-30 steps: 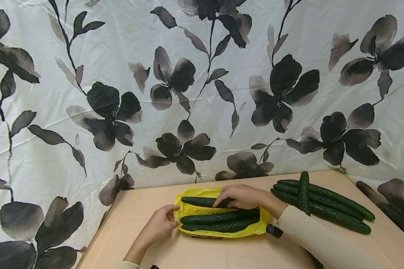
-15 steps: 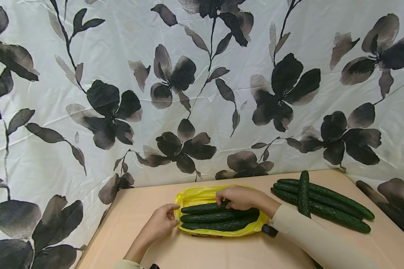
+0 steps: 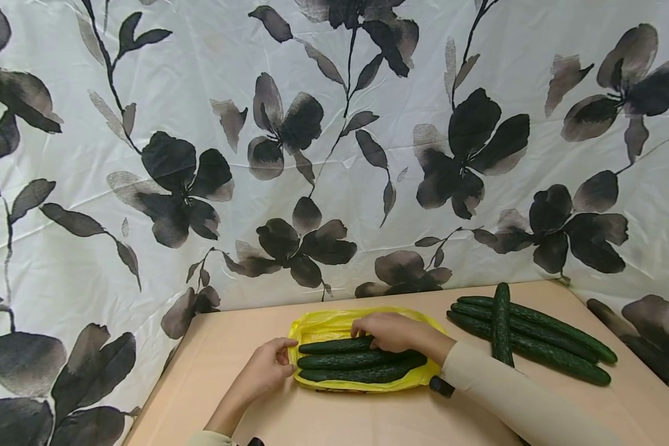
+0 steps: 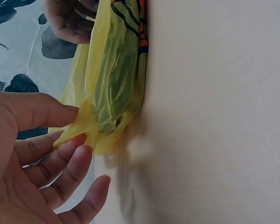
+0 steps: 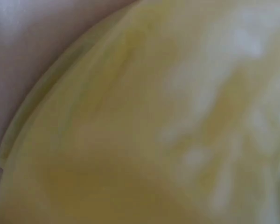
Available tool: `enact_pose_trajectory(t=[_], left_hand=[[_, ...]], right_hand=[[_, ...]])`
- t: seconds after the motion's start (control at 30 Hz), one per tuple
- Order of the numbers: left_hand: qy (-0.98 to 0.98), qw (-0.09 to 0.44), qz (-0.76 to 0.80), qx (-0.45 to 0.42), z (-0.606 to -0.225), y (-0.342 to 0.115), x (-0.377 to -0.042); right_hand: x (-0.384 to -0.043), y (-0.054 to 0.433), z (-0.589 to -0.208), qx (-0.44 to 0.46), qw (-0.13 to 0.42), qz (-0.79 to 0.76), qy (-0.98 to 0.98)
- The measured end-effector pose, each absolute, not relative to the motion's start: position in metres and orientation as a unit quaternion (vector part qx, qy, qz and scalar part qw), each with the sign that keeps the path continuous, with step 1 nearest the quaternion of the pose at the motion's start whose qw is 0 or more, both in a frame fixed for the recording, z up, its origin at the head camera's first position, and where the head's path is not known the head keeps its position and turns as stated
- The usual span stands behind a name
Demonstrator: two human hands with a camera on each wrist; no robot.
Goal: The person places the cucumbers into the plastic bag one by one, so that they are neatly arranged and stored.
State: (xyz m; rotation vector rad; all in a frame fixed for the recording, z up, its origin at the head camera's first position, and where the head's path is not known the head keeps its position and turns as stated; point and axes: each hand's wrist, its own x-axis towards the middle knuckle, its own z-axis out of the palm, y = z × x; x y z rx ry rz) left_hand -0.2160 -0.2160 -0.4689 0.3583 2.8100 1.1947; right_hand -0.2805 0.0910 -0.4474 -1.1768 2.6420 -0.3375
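A yellow plastic bag [image 3: 340, 319] lies with its mouth spread, and three dark green cucumbers lie side by side in it. My left hand [image 3: 267, 367] pinches the bag's left edge between thumb and fingers; the left wrist view shows the thin yellow film [image 4: 84, 119] in that pinch. Over the bag's far side, my right hand [image 3: 398, 334] has its curled fingers and thumb around the farthest cucumber [image 3: 331, 345], hiding its right end. The middle cucumber [image 3: 340, 360] and the nearest cucumber [image 3: 357, 375] lie close in front. Blurred yellow film [image 5: 130, 140] fills the right wrist view.
Several more cucumbers [image 3: 557, 356] lie on the table's right, with one cucumber [image 3: 500, 322] crossing over them. My right sleeve hides part of another. A white floral cloth [image 3: 396, 173] hangs behind the peach-coloured tabletop [image 3: 201, 359].
The farthest cucumber has come down nearer to the other two, against the middle one. My right hand has moved slightly left along it. The left hand keeps its place at the bag's edge.
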Motion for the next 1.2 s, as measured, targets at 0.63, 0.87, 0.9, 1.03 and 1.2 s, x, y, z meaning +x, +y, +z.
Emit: enact_pose_trajectory(t=[0.63, 0.87, 0.9, 1.03, 1.2], left_hand=[[0.917, 0.034, 0.376, 0.130, -0.467, -0.219, -0.213], [0.919, 0.045, 0.373, 0.124, -0.467, -0.218, -0.214], [0.918, 0.047, 0.375, 0.120, -0.467, -0.218, -0.215], [0.916, 0.053, 0.382, 0.115, -0.466, -0.217, -0.215], [0.912, 0.057, 0.387, 0.121, -0.466, -0.219, -0.216]], right_hand=[[-0.270, 0.107, -0.431, -0.393, 0.111, -0.145, 0.901], [-0.259, 0.129, -0.418, -0.391, 0.080, -0.171, 0.901], [-0.258, 0.132, -0.417, -0.389, 0.077, -0.174, 0.902], [-0.253, 0.148, -0.411, -0.380, 0.066, -0.191, 0.903], [-0.246, 0.168, -0.408, -0.368, 0.061, -0.212, 0.903]])
